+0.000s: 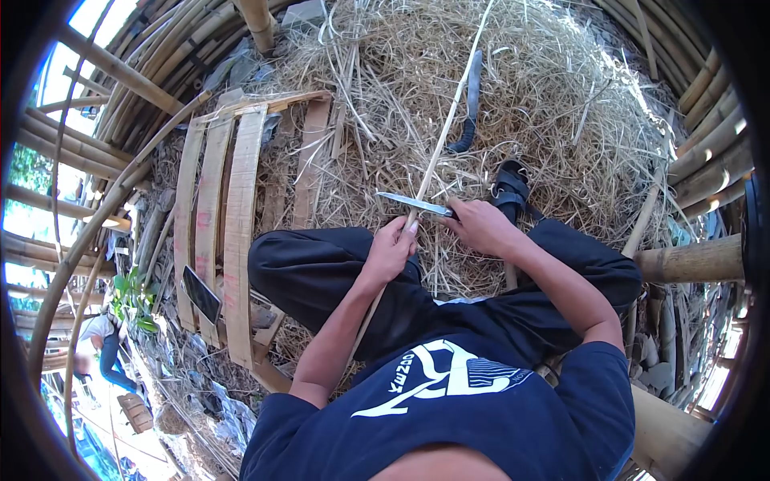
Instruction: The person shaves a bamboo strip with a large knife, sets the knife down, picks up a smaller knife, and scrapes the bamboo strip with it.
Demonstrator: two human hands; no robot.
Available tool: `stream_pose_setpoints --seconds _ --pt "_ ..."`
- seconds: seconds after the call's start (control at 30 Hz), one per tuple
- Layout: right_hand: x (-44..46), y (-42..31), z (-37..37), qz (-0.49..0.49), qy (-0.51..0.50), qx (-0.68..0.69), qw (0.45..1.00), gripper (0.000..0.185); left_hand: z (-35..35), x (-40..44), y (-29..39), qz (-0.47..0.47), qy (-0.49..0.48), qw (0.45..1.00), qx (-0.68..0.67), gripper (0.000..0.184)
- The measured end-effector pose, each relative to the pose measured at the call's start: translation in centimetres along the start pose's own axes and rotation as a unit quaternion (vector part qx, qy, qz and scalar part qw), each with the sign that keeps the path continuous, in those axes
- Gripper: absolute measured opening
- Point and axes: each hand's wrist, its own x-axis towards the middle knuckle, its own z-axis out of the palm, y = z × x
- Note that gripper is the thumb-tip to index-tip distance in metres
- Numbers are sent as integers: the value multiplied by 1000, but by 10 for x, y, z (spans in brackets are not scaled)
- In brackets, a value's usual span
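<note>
A long, thin bamboo strip [445,132] runs from the top of the view down past my lap. My left hand [391,250] is closed around it, just below the knife. In my right hand [480,227] is the handle of a knife [413,202], whose blade points left and crosses the strip right above my left fingers. The two hands are close together but apart. Beyond them, a larger blade with a dark, wrapped handle [472,100] lies on the shavings.
A wooden slatted pallet [241,232] lies at the left, with a dark phone-like device [202,295] on it. Shavings [553,112] cover the ground ahead. Bamboo poles [694,260] stand around the edges. Another person [108,353] is at the far left.
</note>
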Motion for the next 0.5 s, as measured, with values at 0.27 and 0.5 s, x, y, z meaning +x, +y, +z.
stream_pose_setpoints --seconds 0.27,0.5 --pt "3 9 13 -59 -30 22 998 29 2 4 -3 18 45 996 80 24" --pt "14 16 21 -76 -33 -11 996 26 2 1 0 41 76 987 137 24"
